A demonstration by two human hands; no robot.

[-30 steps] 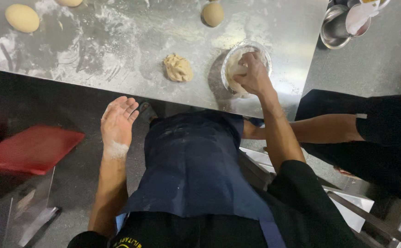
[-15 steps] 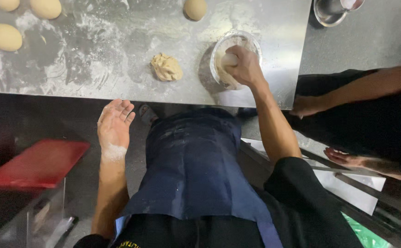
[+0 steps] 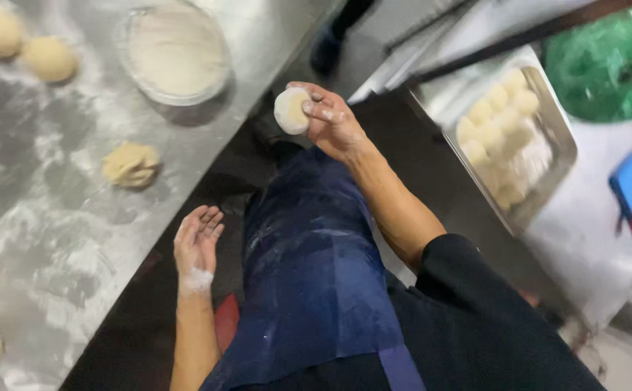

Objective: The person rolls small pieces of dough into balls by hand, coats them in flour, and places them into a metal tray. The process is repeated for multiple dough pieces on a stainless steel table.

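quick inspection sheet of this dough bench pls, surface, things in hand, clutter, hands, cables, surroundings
surface: steel table, dusted with flour patches
job's things: floured dough ball held above the table edge; flour bowl on the table
clutter: rough dough lump; smooth dough balls at the far left; another at the near left edge
hands: right hand grips the dough ball; left hand open, palm up, empty, flour at the wrist
cables: nothing seen
surroundings: metal tray of dough pieces to the right; green bag; dark blue apron
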